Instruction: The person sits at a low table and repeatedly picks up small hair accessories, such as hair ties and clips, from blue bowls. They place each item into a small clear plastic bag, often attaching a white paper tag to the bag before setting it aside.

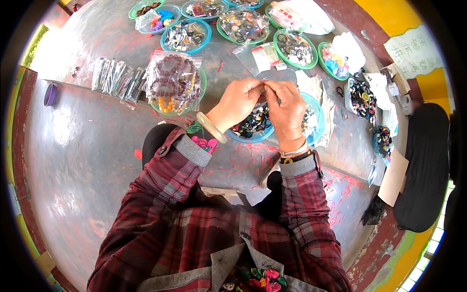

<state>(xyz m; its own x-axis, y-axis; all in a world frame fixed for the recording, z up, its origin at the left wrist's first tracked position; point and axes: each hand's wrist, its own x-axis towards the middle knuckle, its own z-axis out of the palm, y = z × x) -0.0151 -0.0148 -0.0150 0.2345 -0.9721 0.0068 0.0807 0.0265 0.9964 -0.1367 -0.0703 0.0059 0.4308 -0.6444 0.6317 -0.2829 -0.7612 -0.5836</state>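
Note:
My left hand [235,103] and my right hand [288,112] meet fingertip to fingertip. Both are pinched together on something tiny and reddish, too small to name. Below them lies a light blue basin [318,109], partly hidden by my right hand, where small black pieces [254,122] and whitish pieces [309,122] show. Left of my hands, clear bags of dark red bead strings [171,78] sit on a green basin [202,83], with amber beads [168,105] at its near side. A crumpled pale cloth [327,114] lies beside the blue basin.
Several basins of small goods, such as a blue basin [207,38] and a green basin [316,61], line the far side. Thin bagged items [116,79] lie left. A white container [348,100] and brown cardboard [394,180] are right. Red scraps [340,187] litter the floor.

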